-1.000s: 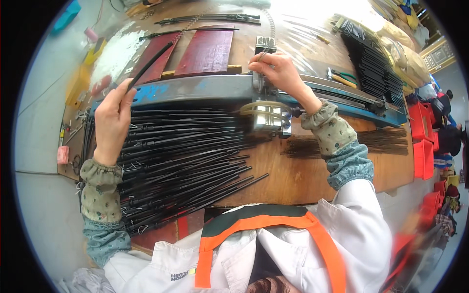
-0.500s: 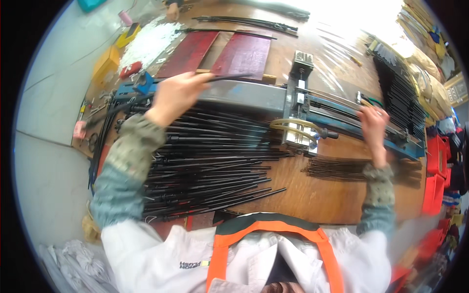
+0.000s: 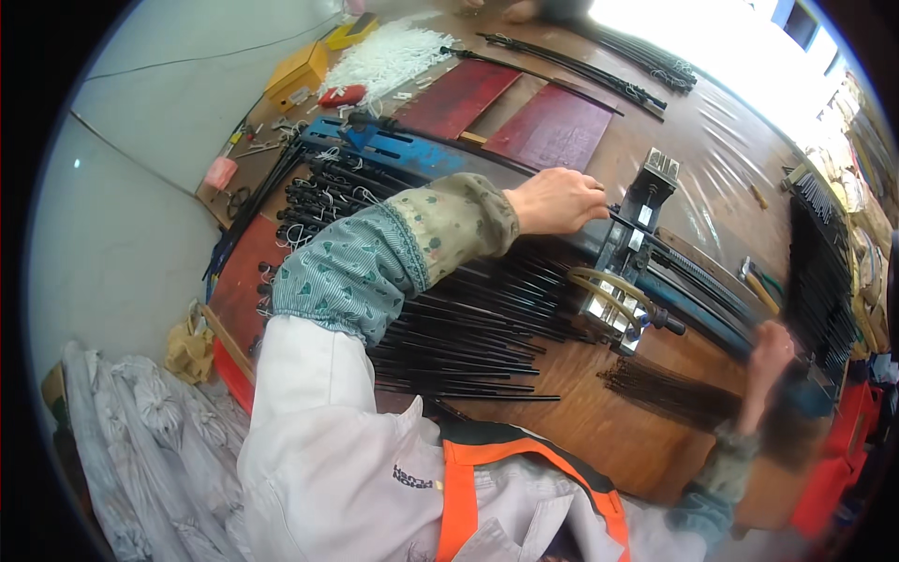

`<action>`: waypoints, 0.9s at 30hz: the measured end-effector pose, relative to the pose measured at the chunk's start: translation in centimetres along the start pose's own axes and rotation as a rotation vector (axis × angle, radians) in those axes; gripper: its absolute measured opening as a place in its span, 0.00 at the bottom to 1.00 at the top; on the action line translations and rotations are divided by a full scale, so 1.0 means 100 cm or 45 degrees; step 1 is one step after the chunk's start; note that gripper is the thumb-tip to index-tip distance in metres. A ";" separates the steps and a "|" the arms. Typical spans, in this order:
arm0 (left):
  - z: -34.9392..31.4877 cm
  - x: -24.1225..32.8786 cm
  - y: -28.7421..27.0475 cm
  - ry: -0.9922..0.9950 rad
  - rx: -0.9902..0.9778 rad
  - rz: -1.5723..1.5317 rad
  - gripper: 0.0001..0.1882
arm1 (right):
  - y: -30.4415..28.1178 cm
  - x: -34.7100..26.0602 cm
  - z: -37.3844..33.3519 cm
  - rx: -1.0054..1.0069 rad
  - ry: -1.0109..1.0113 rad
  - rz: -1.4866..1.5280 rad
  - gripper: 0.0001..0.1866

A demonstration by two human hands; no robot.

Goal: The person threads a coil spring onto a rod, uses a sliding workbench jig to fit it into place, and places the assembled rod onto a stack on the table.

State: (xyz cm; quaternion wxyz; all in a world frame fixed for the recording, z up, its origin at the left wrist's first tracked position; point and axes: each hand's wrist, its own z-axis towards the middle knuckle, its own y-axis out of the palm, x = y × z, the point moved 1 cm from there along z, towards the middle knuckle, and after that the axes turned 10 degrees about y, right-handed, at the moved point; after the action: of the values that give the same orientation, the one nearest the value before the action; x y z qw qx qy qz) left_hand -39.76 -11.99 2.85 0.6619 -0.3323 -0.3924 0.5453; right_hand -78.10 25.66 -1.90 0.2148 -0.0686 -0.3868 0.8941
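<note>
My left hand is closed on a thin black rod, whose end reaches into a metal clamping fixture with a curved yellowish hose. My left forearm crosses above many black rods lying side by side, several with white loops at their left ends. To the right, my right hand is smeared by motion near the far right of the blue rail. A bundle of thin dark rods lies beside it. What the right fingers hold, if anything, is not clear.
Two dark red boards lie behind the rail, with a pile of white pieces and a yellow box to their left. A hammer rests right of the fixture. Another person's hand shows at the far edge.
My left hand has moved right with the black rod, up to the fixture. My right hand has moved down along the rail, away from the hammer. The view has shifted.
</note>
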 end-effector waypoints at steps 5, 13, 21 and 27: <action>-0.001 0.006 0.007 0.035 0.211 -0.070 0.13 | -0.001 -0.001 -0.002 0.023 0.056 0.108 0.06; 0.012 0.009 -0.003 -0.059 -0.097 -0.050 0.15 | -0.053 -0.117 0.017 -0.143 -0.041 0.168 0.24; 0.013 0.024 -0.009 -0.207 -0.164 0.119 0.11 | -0.079 -0.178 -0.011 -0.201 0.090 0.376 0.15; 0.016 0.026 -0.001 -0.191 -0.129 0.134 0.09 | -0.046 -0.202 -0.004 -0.366 0.162 0.795 0.14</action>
State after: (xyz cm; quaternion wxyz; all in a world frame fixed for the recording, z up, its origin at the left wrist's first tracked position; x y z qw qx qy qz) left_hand -40.89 -9.40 4.08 0.5834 -0.3439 -0.4499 0.5822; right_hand -58.31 19.88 0.23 -0.0573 -0.2688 -0.4548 0.8471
